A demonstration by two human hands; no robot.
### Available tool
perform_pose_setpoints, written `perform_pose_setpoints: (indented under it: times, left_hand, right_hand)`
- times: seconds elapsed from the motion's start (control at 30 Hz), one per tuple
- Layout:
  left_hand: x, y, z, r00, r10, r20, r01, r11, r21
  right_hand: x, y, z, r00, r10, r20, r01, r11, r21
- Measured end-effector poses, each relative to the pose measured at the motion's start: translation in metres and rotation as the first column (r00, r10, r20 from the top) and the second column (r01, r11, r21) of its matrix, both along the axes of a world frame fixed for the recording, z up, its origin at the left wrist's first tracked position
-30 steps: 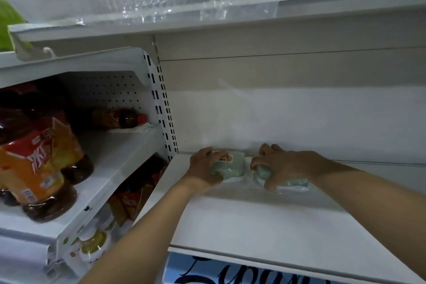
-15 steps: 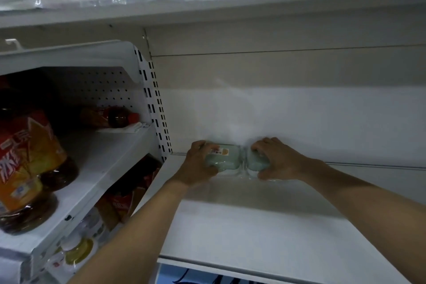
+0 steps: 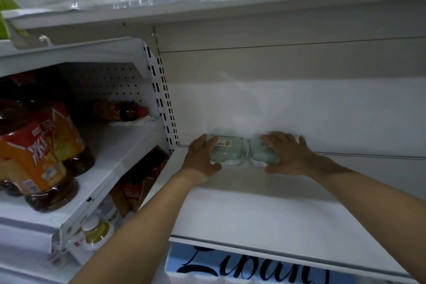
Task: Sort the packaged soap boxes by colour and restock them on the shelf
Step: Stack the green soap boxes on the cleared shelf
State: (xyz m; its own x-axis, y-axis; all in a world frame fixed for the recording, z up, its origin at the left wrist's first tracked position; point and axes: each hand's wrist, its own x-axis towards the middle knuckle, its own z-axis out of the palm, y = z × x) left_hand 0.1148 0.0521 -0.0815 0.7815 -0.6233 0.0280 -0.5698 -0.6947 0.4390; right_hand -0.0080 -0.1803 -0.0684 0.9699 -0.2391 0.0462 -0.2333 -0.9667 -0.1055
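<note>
Two pale green soap boxes in clear wrap lie side by side at the back of the white shelf [image 3: 265, 214], against the rear panel. The left green soap box [image 3: 227, 151] has a small orange and white label on top. My left hand [image 3: 201, 158] grips its left side. The right green soap box [image 3: 261, 153] is partly covered by my right hand [image 3: 288, 154], which lies over its top and right side with fingers spread along the box.
To the left, a perforated upright [image 3: 164, 108] separates a neighbouring shelf with large brown drink bottles [image 3: 41, 152] and a lying bottle [image 3: 119, 110]. An upper shelf [image 3: 207, 16] holds clear plastic wrap. A blue sign with black script [image 3: 242, 267] shows below the shelf edge.
Both hands have pushed the two green boxes back to the rear panel and close together. The right hand has flattened over its box.
</note>
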Motion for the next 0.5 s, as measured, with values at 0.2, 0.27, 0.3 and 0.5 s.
perform_pose_setpoints:
  times: [0.2, 0.27, 0.3, 0.5]
  left_hand:
    - [-0.007, 0.014, -0.001, 0.992, 0.050, -0.120, -0.065, 0.991, -0.121]
    - [-0.005, 0.015, -0.001, 0.980, 0.058, -0.191, -0.105, 0.964, -0.246]
    - [-0.006, 0.014, 0.002, 0.968, 0.055, -0.244, -0.132, 0.941, -0.312]
    - [-0.017, 0.003, 0.024, 0.878, 0.019, -0.478, -0.199, 0.923, -0.330]
  right_hand:
    - [-0.026, 0.005, 0.017, 0.987, -0.132, -0.093, 0.125, 0.989, -0.073]
    - [-0.042, 0.009, 0.028, 0.965, -0.195, -0.178, 0.177, 0.978, -0.110]
    - [-0.051, 0.012, 0.033, 0.956, -0.202, -0.214, 0.186, 0.978, -0.092]
    - [-0.076, 0.072, 0.054, 0.938, 0.099, -0.331, -0.095, 0.995, 0.029]
